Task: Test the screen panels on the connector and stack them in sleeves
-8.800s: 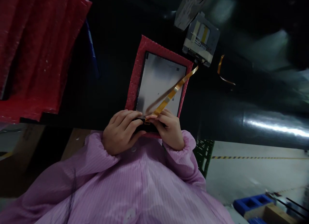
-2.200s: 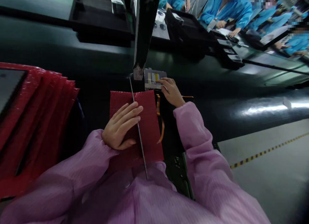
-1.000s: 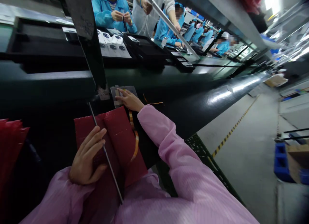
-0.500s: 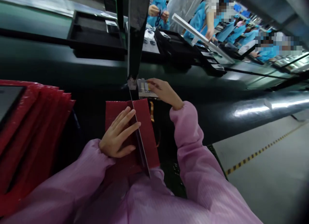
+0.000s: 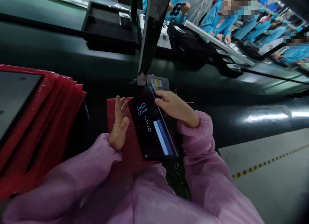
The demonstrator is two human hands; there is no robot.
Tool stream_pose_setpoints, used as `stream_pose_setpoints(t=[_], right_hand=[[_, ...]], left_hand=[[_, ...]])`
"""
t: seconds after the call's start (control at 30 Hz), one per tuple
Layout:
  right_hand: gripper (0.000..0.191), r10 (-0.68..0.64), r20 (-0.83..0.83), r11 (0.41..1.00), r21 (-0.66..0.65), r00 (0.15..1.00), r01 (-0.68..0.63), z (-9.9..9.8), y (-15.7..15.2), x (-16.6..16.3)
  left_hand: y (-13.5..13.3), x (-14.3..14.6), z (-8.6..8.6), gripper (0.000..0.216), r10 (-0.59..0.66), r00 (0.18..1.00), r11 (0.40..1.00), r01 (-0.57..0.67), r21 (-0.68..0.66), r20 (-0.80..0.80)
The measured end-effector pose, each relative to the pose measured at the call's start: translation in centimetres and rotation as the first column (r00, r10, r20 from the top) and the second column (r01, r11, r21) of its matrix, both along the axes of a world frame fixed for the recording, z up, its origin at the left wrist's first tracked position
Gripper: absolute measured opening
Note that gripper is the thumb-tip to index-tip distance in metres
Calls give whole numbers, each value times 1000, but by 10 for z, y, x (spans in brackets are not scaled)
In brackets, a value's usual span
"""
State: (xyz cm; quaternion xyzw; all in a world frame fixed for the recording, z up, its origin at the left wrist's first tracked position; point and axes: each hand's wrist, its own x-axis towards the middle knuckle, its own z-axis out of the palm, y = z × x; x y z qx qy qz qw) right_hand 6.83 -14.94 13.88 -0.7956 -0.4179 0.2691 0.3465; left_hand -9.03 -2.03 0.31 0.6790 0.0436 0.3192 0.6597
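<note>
A tablet point(image 5: 154, 137) with a lit screen, showing "01 45" and "VAIO", lies tilted over a red bubble-wrap pouch point(image 5: 118, 121) in front of me. My right hand point(image 5: 180, 108) grips its upper right edge, with a thumb and finger over the screen side and the other fingers hidden. Beside the tablet's left edge, my left hand point(image 5: 119, 127) is raised on its side, open, fingers extended and holding nothing. Just beyond the tablet's top corner lies a silver component with a yellow label point(image 5: 158, 82), partly covered by the tablet.
Several red pouches point(image 5: 58, 101) are stacked at left, a grey-screened panel point(image 5: 16, 92) on top. A dark metal post point(image 5: 154, 31) rises ahead. Behind it are black trays point(image 5: 108, 24) on the green-topped bench point(image 5: 58, 56). Co-workers in blue point(image 5: 212, 18) sit across, upper right.
The tablet was edge-on against my left hand; now its screen tilts into view. My right hand has come from the silver component to the tablet's edge. My left hand has drawn away leftward.
</note>
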Motion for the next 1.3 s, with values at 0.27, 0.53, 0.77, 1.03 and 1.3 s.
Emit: stream_pose_setpoints(t=[0.27, 0.53, 0.77, 1.03, 1.3], right_hand=[[12, -117, -417, 957, 195, 901, 215, -4, -18, 13], [19, -81, -572, 902, 307, 817, 304, -47, -16, 11], [63, -205, -90, 944, 245, 975, 222, -57, -6, -11], [57, 4, -406, 987, 147, 914, 60, -33, -21, 6], [60, -22, 406, 996, 87, 914, -15, 2, -18, -5]], left_hand=[[17, 6, 2, 51, 14, 994, 847, -68, -527, -107], [12, 0, 30, 87, -516, 856, 579, 339, -741, -12], [16, -1, 23, 82, -596, 802, 545, 444, -711, 45], [16, -7, 48, 82, -495, 863, 262, 257, -930, 99], [14, -10, 57, 85, -452, 868, 91, 276, -957, 207]])
